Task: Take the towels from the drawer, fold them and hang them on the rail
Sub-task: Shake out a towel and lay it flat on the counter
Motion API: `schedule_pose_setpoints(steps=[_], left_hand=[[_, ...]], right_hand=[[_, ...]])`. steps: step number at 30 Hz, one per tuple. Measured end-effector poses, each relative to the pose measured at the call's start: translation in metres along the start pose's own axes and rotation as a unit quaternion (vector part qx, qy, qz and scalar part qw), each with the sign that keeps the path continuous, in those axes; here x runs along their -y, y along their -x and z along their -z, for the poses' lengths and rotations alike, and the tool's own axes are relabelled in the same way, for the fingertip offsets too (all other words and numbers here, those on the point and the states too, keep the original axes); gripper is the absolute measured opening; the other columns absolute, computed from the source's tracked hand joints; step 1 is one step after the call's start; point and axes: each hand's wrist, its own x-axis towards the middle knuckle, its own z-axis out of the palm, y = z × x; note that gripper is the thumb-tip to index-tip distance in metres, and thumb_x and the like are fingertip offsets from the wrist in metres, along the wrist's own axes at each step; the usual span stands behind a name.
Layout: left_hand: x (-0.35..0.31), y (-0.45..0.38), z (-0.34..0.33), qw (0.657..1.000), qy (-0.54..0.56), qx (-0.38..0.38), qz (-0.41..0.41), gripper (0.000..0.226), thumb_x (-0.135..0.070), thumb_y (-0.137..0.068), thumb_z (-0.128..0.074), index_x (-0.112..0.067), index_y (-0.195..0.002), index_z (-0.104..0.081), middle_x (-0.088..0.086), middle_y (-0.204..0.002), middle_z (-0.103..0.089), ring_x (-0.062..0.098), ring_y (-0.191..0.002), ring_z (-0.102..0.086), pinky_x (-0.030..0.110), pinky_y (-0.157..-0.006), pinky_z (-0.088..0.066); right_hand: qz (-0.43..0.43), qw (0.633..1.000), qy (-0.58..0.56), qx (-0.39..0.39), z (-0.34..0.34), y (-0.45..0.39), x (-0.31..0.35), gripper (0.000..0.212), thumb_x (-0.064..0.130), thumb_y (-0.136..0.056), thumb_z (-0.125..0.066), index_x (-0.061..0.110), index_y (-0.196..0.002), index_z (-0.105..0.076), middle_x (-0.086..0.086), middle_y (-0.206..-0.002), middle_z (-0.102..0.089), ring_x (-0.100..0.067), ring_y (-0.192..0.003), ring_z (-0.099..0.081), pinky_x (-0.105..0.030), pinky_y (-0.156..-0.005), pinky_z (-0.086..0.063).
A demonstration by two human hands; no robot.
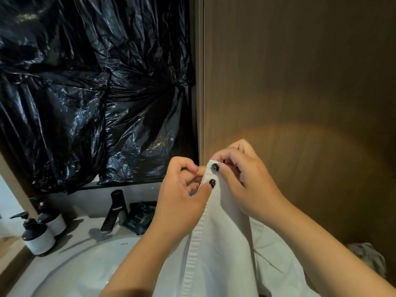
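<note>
Both hands pinch one towel corner.
The left hand [182, 189] and right hand [242, 179] grip the white towel [222, 243], which hangs near, right of the basin [85, 266].

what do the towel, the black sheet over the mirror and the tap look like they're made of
Towel: white woven cotton, matte, going by its ribbed hem band. Sheet: thin glossy plastic film, crinkled with sharp highlights. Tap: probably metal with a dark satin finish, judging by its soft sheen.
</note>
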Motion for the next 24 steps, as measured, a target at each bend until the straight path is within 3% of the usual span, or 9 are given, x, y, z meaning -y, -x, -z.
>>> schedule_pose_setpoints(steps=[4, 9, 11, 14, 16, 18, 21, 24], left_hand=[[0.015, 0.011, 0.002, 0.998, -0.054, -0.041, 0.003, 0.027, -0.028, -0.075, -0.072, -0.043, -0.088, -0.054, -0.003, -0.085, -0.072, 0.017, -0.077, -0.066, 0.036, -0.070, -0.053], [0.035, 0.035, 0.001, 0.994, -0.094, -0.052, 0.003, 0.036, -0.027, -0.079, -0.070, -0.049, -0.104, -0.055, -0.017, -0.099, -0.068, 0.009, -0.089, -0.066, 0.021, -0.075, -0.052], [0.038, 0.038, 0.001, 0.993, -0.099, -0.071, -0.008, 0.035, -0.027, -0.080, -0.071, -0.048, -0.103, -0.055, -0.021, -0.102, -0.066, 0.005, -0.092, -0.065, 0.013, -0.075, -0.049], [0.047, 0.038, 0.006, 0.990, -0.115, -0.078, 0.006, 0.020, -0.031, -0.082, -0.070, -0.040, -0.096, -0.060, -0.017, -0.095, -0.066, 0.006, -0.088, -0.063, 0.013, -0.074, -0.047], [0.051, 0.036, 0.011, 0.988, -0.144, -0.048, 0.029, 0.006, -0.033, -0.089, -0.070, -0.030, -0.086, -0.066, -0.010, -0.086, -0.064, 0.007, -0.080, -0.061, 0.019, -0.071, -0.046], [0.054, 0.037, 0.016, 0.986, -0.157, -0.005, 0.059, 0.017, -0.037, -0.091, -0.066, -0.025, -0.079, -0.068, -0.003, -0.082, -0.063, 0.007, -0.072, -0.057, 0.019, -0.066, -0.043], [0.055, 0.039, 0.025, 0.984, -0.162, 0.018, 0.077, 0.012, -0.041, -0.090, -0.065, -0.042, -0.079, -0.072, -0.007, -0.086, -0.066, 0.002, -0.075, -0.061, 0.012, -0.064, -0.044], [0.060, 0.041, 0.035, 0.978, -0.179, 0.050, 0.098, 0.013, -0.044, -0.091, -0.063, -0.042, -0.091, -0.076, -0.010, -0.098, -0.068, -0.001, -0.086, -0.064, 0.016, -0.073, -0.052]], right_hand=[[-0.023, 1.000, 0.007, 0.001, -0.008, -0.002, -0.002, 0.010, 0.010, -0.098, -0.053, 0.017, -0.096, -0.060, 0.012, -0.099, -0.041, 0.006, -0.088, -0.046, -0.006, -0.076, -0.037], [-0.048, 0.999, 0.018, 0.012, -0.012, -0.006, -0.009, 0.011, 0.014, -0.100, -0.047, 0.021, -0.097, -0.055, 0.016, -0.104, -0.043, 0.002, -0.093, -0.047, -0.007, -0.079, -0.038], [-0.053, 0.998, 0.009, 0.035, -0.014, -0.007, -0.011, 0.012, 0.018, -0.102, -0.044, 0.025, -0.097, -0.052, 0.010, -0.096, -0.054, -0.002, -0.079, -0.051, -0.010, -0.070, -0.040], [-0.053, 0.997, -0.004, 0.062, -0.017, -0.008, -0.010, 0.010, 0.021, -0.103, -0.044, 0.027, -0.097, -0.050, 0.001, -0.081, -0.061, -0.009, -0.063, -0.049, -0.017, -0.057, -0.038], [-0.038, 0.998, -0.018, 0.041, -0.020, -0.013, -0.007, 0.010, 0.018, -0.102, -0.047, 0.025, -0.096, -0.052, 0.000, -0.078, -0.060, -0.009, -0.061, -0.049, -0.016, -0.057, -0.037], [-0.021, 0.999, -0.025, 0.014, -0.022, -0.020, -0.003, 0.010, 0.014, -0.100, -0.050, 0.023, -0.096, -0.052, 0.000, -0.075, -0.060, -0.009, -0.060, -0.049, -0.016, -0.057, -0.037], [-0.004, 0.999, -0.012, -0.032, -0.021, -0.034, 0.000, 0.012, 0.009, -0.098, -0.052, 0.020, -0.094, -0.053, -0.004, -0.073, -0.061, -0.009, -0.059, -0.046, -0.014, -0.056, -0.035], [0.000, 0.997, 0.005, -0.083, -0.010, -0.053, -0.001, 0.012, 0.006, -0.097, -0.051, 0.017, -0.094, -0.054, -0.003, -0.073, -0.059, -0.004, -0.058, -0.047, -0.010, -0.053, -0.034]])
